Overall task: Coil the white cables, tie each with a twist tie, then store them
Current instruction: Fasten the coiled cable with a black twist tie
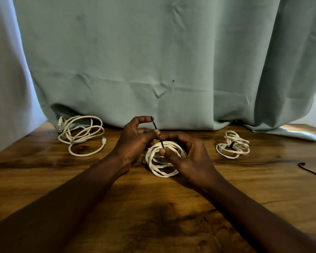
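A coiled white cable (156,161) sits at the table's middle, cupped from the right by my right hand (186,156), whose thumb presses its top strands. A thin black twist tie (155,126) rises from the coil's top. My left hand (135,137) pinches the tie's upper end between thumb and forefinger. To the left lies a loose, untied white cable (80,136). On the right rests a coiled white cable (233,147) bound with a black tie.
A spare black twist tie (311,172) lies near the table's right edge. The wooden table (153,207) runs back to a pale green curtain (153,61) that drapes onto its far side.
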The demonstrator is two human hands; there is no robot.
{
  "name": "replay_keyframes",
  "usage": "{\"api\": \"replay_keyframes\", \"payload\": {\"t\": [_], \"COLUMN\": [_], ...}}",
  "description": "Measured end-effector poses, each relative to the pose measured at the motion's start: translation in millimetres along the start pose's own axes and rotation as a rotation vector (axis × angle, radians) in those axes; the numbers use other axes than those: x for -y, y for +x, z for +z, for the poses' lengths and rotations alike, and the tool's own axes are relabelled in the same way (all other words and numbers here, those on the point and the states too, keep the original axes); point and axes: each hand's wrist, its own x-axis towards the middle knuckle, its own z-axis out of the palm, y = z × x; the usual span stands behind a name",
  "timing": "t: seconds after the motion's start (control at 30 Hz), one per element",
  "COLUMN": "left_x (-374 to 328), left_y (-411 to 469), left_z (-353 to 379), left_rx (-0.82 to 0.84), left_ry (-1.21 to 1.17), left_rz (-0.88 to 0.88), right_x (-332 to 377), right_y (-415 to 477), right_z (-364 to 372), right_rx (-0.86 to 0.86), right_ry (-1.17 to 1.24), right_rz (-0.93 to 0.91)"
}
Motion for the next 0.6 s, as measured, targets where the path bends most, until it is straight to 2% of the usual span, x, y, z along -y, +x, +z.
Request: {"api": "replay_keyframes", "payload": {"t": [0.13,0.23,0.37,0.5,0.6], "left_x": [-1.9,-0.3,-3.2,-10.8,-9.3], "left_y": [0.3,-1.3,0.3,-6.1,-10.7], "left_z": [-1.3,0.1,-1.8,-0.5,1.8], "left_rx": [0.09,0.096,-0.065,-0.027,0.043], "left_ry": [-0.125,-0.101,-0.006,0.205,0.328], "left_rz": [-0.166,-0.127,0.145,0.407,0.519], "right_x": [-0.4,-3.0,-6.7,-11.9,-13.0], "right_y": [1.4,1.9,3.6,8.7,10.5], "right_z": [0.6,0.8,-0.4,-0.5,-4.6], "right_rx": [0.005,-0.002,-0.033,-0.1,-0.138], "right_ry": [0.03,0.042,0.059,0.119,0.129], "right_rz": [-0.019,0.007,0.064,0.108,0.142]}}
